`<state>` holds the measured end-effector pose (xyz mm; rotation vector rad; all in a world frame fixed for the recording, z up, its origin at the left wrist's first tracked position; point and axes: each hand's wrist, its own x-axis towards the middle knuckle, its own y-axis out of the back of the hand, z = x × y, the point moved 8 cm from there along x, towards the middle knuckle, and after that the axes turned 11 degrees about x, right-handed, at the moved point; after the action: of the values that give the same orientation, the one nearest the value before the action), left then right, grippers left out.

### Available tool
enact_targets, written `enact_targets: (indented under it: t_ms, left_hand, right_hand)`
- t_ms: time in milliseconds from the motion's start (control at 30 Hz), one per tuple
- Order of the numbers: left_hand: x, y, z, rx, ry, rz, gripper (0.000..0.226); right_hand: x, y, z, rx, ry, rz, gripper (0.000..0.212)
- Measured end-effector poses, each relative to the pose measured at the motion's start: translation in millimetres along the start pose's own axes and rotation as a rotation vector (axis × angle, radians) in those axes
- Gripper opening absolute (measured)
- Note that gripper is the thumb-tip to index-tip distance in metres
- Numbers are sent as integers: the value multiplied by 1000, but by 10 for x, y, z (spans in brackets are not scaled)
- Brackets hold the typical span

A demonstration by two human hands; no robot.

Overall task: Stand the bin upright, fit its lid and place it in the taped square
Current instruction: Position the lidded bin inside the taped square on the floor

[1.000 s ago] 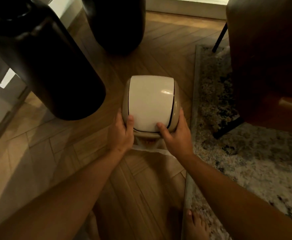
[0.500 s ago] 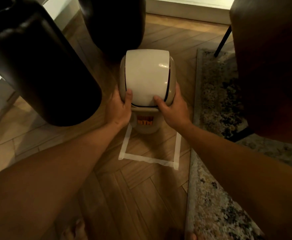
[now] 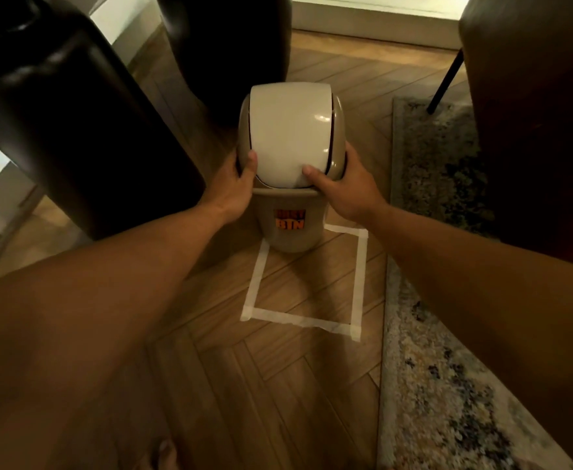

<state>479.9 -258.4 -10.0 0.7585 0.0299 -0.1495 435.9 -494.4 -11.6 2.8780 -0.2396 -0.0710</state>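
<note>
A beige bin (image 3: 290,228) with an orange "BIN" label stands upright on the wooden floor. Its swing lid (image 3: 290,137) with a cream flap sits on top. The base rests in the far part of the white taped square (image 3: 358,276), whose near half lies bare. My left hand (image 3: 234,191) grips the lid's left side, thumb on the flap. My right hand (image 3: 344,188) holds the lid's right side, thumb on the flap as well.
Two large dark vases stand to the left (image 3: 74,123) and behind the bin (image 3: 227,39). A patterned rug (image 3: 447,334) runs along the right of the tape. A brown chair (image 3: 532,113) with a black leg stands at the right. A bare foot (image 3: 163,456) shows at the bottom.
The view has pulled back and the bin has moved away from me, so more of its body and the taped square shows. Both hands keep their hold on the lid.
</note>
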Motion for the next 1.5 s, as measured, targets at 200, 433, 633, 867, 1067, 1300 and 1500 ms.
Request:
enact_targets:
  t_ms: [200,433,633,867,1067,1300,1500]
  left_hand:
    - [21,180,37,99,123,-169,79]
    - [-110,171,52,-26,273,-245,46]
    - [-258,128,7,-33,297,-288,52]
    - [-486,84,14,-25,277,-337,54]
    - [-778,-4,-4,1,262,-352,53]
    - [-1004,-69,23,66,228,-380,50]
    - [-1162,-119,146,-46,185,-342,55]
  right_hand:
    - [87,-25,-63,-28,-71,-120,106]
    - [-63,192,33,-119,-299,-256,90]
    - [-214,267,176,93,-373,-37,42]
    - [-546,341,203,122,-343,-29,52]
    - [-978,382,167,115,-382,-55,53]
    - [-1378,437,199,233,-422,-32,54]
    - [-1490,436,101,104,-399,-119,63]
